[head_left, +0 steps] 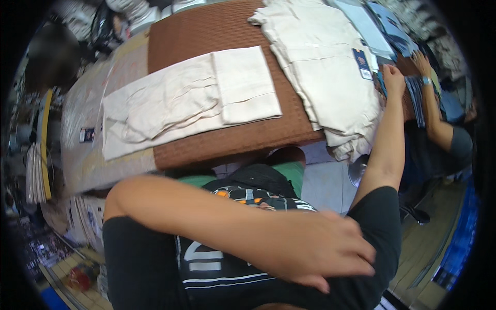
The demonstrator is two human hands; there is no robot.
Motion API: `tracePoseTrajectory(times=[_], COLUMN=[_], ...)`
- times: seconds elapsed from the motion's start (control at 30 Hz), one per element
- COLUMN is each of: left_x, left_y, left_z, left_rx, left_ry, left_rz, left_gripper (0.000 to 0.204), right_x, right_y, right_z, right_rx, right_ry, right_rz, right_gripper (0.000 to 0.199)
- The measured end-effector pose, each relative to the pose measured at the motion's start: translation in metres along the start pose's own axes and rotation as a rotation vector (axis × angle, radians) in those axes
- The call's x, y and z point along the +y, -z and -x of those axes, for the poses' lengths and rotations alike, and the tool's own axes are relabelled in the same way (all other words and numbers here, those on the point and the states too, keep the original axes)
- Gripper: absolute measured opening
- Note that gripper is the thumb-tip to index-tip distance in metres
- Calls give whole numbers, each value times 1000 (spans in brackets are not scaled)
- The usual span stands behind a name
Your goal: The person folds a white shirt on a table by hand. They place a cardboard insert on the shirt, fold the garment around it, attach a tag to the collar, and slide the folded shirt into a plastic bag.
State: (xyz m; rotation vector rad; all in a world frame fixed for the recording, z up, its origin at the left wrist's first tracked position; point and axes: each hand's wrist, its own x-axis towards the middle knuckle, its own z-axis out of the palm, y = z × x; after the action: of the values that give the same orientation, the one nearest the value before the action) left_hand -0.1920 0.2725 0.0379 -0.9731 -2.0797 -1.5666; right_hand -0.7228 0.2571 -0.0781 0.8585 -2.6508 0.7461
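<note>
A pair of cream trousers (175, 98) lies folded lengthwise on the table, one end turned over into a flap. To its right is a pile of cream trousers (325, 72) with a dark hang tag (362, 64). My left hand (330, 253) reaches across my chest to the right upper arm; its fingers are loosely bent and apart, somewhat blurred, with nothing in them. My right hand (394, 80) is stretched forward beside the pile's right edge, its fingers closed. Whatever they may hold is hidden.
A brown textured cover (232, 139) lies over the table; clear plastic wraps its left part (88, 150), where a loose tag (87, 135) rests. On the right, another person's hand (422, 64) is among blue garments (390, 31). Stacked clothing lines the far edge.
</note>
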Motion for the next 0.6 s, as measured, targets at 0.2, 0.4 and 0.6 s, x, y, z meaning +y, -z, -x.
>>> tracePoseTrajectory(times=[0.2,0.4,0.6], left_x=[12,22,-12], left_y=[-62,-18,59], left_z=[-61,2,141], left_rx=[355,74,722], left_ry=[-425,-152,780], left_rz=[-30,-142,-478], left_gripper=[14,22,9], right_x=[-119,-196,-247], right_y=[27,29,33], right_z=[91,171,261], right_rx=[181,-41,-453], right_ry=[591,625,550], right_rz=[-39,-342,-457], right_gripper=[19,16,20])
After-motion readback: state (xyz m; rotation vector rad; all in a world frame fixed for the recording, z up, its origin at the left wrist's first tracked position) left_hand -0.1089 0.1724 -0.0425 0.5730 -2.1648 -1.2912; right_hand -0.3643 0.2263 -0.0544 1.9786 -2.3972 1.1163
